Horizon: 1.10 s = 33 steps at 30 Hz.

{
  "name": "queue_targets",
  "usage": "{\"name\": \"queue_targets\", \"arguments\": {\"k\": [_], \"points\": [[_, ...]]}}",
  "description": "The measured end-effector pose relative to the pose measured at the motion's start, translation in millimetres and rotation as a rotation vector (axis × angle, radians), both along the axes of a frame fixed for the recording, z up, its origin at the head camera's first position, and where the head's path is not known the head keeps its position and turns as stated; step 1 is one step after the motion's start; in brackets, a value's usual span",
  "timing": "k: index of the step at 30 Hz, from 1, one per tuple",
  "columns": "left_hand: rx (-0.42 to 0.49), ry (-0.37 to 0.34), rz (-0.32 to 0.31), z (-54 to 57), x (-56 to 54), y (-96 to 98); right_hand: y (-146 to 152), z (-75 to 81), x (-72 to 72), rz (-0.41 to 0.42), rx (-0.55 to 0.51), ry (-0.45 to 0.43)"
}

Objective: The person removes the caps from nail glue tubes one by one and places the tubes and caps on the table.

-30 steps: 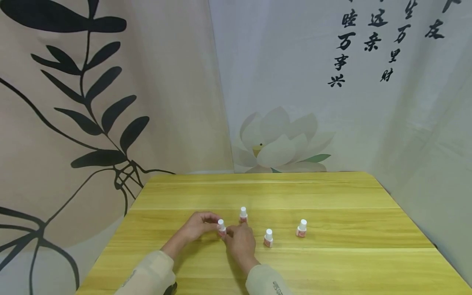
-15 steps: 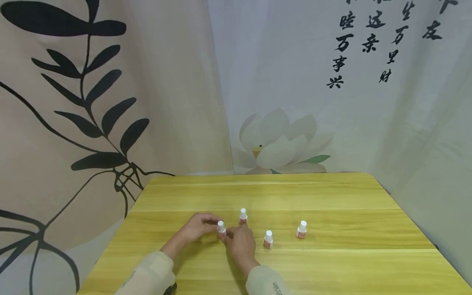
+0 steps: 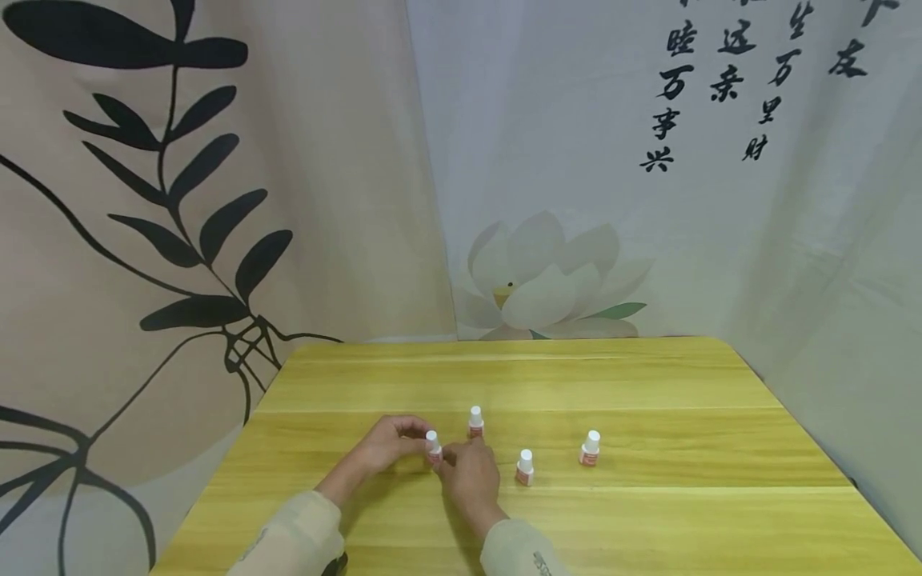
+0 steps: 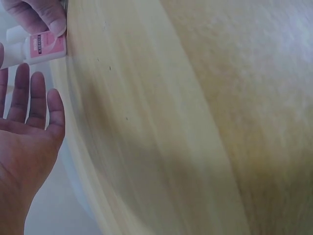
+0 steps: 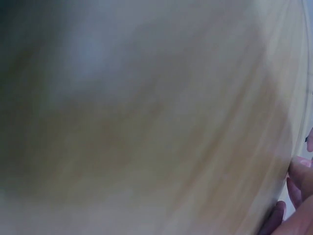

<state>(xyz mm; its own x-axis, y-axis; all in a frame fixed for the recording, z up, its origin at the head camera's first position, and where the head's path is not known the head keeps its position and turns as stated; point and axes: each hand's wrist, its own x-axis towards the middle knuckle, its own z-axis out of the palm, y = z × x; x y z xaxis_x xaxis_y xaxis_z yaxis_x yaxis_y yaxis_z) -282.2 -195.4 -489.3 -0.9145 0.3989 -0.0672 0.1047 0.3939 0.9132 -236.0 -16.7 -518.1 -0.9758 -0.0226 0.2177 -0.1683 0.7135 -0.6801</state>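
A small white bottle (image 3: 434,450) with a white cap and a pink-red label stands between my two hands in the head view. My right hand (image 3: 471,480) pinches it low down; in the left wrist view a thumb and finger sit on the label end of the bottle (image 4: 46,46). At the cap side, my left hand (image 3: 389,442) has its thumb and index finger around the upper part. The other left fingers (image 4: 36,98) spread loosely in the left wrist view. In the right wrist view only part of my right hand (image 5: 301,183) shows, at the edge.
Three similar bottles stand upright on the wooden table (image 3: 648,528): one bottle (image 3: 475,421) just behind my right hand, one bottle (image 3: 525,467) to its right, another bottle (image 3: 590,449) farther right. A printed curtain (image 3: 346,200) hangs behind the table.
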Motion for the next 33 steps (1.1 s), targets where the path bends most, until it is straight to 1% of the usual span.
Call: {"name": "queue_targets", "arguments": {"k": [4,9,13,21,28,33], "points": [[0.012,-0.002,0.009,2.4,1.4,0.4,-0.3,-2.7,-0.6,0.007,-0.002,0.011],[0.018,0.002,-0.005,5.0,1.3,-1.8,-1.0,-3.1,-1.0,0.011,-0.004,0.006],[0.008,0.009,-0.013,3.6,0.6,-2.4,-1.2,-3.5,-1.8,0.007,0.005,-0.009],[0.011,0.008,0.01,1.4,0.6,0.2,-0.2,-0.5,0.4,0.013,-0.007,-0.02],[0.028,-0.009,0.004,0.4,-0.7,0.0,-0.2,1.8,2.2,0.01,-0.008,-0.023],[0.035,-0.012,-0.017,-1.2,-1.6,-0.8,0.1,2.0,2.1,0.001,-0.008,-0.031]]}}
